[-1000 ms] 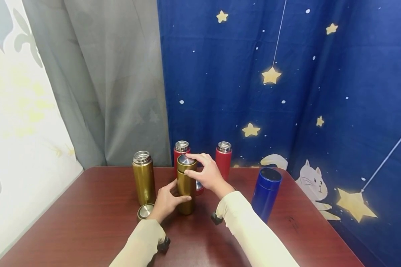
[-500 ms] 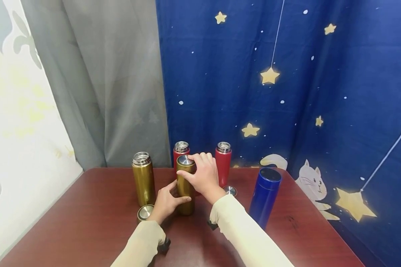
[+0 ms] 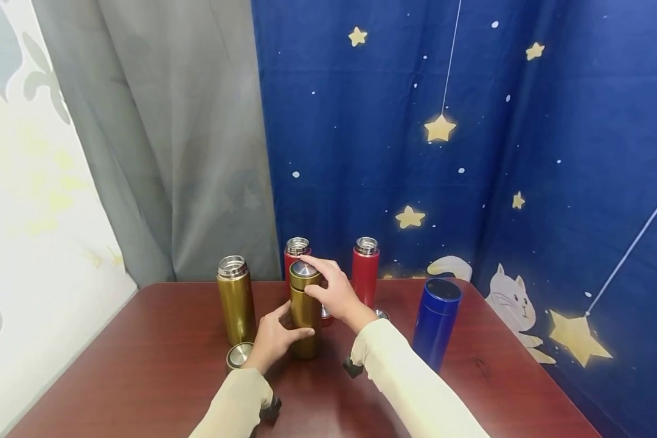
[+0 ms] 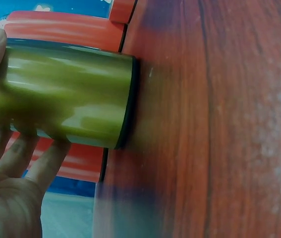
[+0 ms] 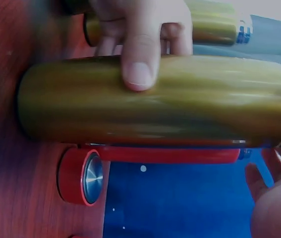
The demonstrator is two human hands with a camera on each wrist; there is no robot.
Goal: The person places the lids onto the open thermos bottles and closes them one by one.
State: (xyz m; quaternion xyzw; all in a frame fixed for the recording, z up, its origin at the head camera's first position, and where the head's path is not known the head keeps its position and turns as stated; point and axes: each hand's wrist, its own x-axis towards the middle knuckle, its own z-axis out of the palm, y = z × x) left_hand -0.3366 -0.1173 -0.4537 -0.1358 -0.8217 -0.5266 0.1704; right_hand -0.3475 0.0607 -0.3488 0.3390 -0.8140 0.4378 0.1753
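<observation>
A gold thermos bottle [image 3: 305, 316] stands upright on the table in the head view. My left hand [image 3: 274, 340] holds its lower body, with the thumb in front and fingers on the far side, as the left wrist view also shows. At the top, my right hand [image 3: 336, 293] grips the gold cap [image 3: 305, 269] with its silver disc, thumb on the near side and fingers at the far rim. A thin dark line runs between cap and body. To the left are a capless gold bottle [image 3: 236, 309] and a loose gold cap [image 3: 240, 354].
Two capless red bottles, one at right [image 3: 365, 277] and one partly hidden [image 3: 297, 248], stand behind. A red cap [image 5: 78, 176] lies near them; another silver-topped cap [image 3: 381, 314] is partly covered by the right sleeve. A blue bottle [image 3: 437, 328] stands at right.
My right hand turned one way around the cap half a second ago and has now turned back, roughly to its earlier pose. The left hand stays on the bottle. The head view has tilted slightly.
</observation>
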